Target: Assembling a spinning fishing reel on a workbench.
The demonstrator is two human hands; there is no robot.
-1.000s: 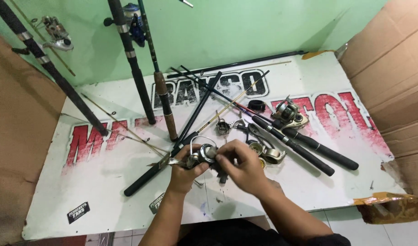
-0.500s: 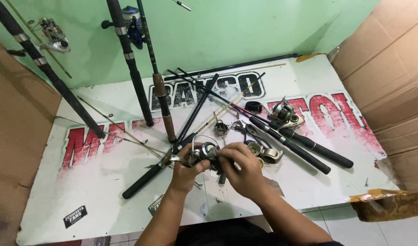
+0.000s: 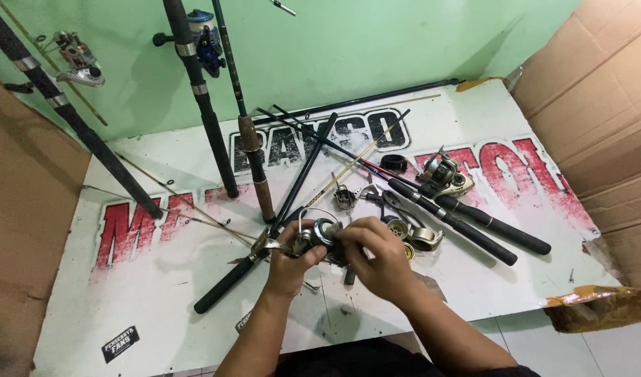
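Left hand [image 3: 289,260] fingers clamp fishing reel [image 3: 319,236] above white board [image 3: 160,293]; right hand [image 3: 376,257] fingers pinch reel's side. Risk: grip slips, reel drops onto loose reels [image 3: 411,234], rods [image 3: 460,216].

Bright even light, soft shadows, sharp focus, slight wide-angle edge bending.

Our right hand [image 3: 380,257] covers most of the fishing reel [image 3: 319,236] we hold, so its body and handle stay unseen; our left hand [image 3: 290,260] hides its underside. The leaning rods [image 3: 202,105] run off the top edge, tips lost. The cardboard [image 3: 600,105] is cut by the right edge. Small parts near the pliers [image 3: 387,202] are too tiny to identify.
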